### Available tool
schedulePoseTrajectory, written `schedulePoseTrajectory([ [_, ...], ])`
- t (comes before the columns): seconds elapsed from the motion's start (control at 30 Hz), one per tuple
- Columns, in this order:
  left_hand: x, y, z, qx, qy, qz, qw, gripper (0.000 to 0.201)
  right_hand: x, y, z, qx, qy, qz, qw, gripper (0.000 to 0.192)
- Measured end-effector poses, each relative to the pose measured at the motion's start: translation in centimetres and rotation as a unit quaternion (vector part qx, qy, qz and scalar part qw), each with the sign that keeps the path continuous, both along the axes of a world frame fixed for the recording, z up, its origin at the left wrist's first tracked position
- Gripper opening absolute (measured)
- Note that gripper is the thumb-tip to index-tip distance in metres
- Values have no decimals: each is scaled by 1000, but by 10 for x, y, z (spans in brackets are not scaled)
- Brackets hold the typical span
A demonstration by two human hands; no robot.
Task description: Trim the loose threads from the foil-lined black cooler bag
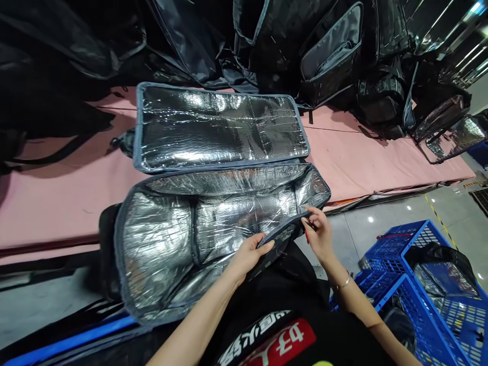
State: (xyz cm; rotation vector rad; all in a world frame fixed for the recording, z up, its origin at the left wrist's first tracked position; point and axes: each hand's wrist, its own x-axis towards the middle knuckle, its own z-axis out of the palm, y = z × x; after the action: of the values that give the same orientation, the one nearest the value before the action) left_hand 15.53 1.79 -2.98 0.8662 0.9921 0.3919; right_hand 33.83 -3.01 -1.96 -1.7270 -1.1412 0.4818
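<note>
An open insulated bag (229, 208) with a crinkled silver foil lining and grey-bound edges lies on the table's front edge, against my body. Its flat foil-lined lid (224, 127) is folded back on the table. My left hand (249, 254) pinches the near rim between thumb and fingers. Further right along that rim, my right hand (319, 231) is closed at the edge near the bag's corner. A small dark tool with a red part (309, 229) shows in the right hand; its exact kind is partly hidden by the fingers.
A pink-covered table (343, 147) runs across the view. Several black bags (328, 56) line its back. At the lower right, blue plastic crates (404, 254) stand on the floor, with a foil-lined bag (446, 277) in one. Another foil-lined bag (453, 137) lies at the table's right end.
</note>
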Motion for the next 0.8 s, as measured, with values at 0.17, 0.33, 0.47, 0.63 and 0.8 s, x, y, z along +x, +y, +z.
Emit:
schedulePoseTrajectory([
  [0.17,0,-2,-6,12,-4,-1,1000,36,-26,-37,-11,-50,88,48,994,13],
  [0.33,-2,-6,-6,43,3,-2,999,34,-45,-50,-9,-82,31,89,992,10],
  [0.47,-4,-14,-2,81,5,-18,997,32,-36,-52,4,-87,51,197,975,11],
  [0.63,-9,-25,-1,197,47,-47,978,25,-8,-66,8,-184,161,242,939,23],
  [0.8,-10,-36,3,317,135,-94,934,19,0,-77,1,-161,210,97,960,26],
])
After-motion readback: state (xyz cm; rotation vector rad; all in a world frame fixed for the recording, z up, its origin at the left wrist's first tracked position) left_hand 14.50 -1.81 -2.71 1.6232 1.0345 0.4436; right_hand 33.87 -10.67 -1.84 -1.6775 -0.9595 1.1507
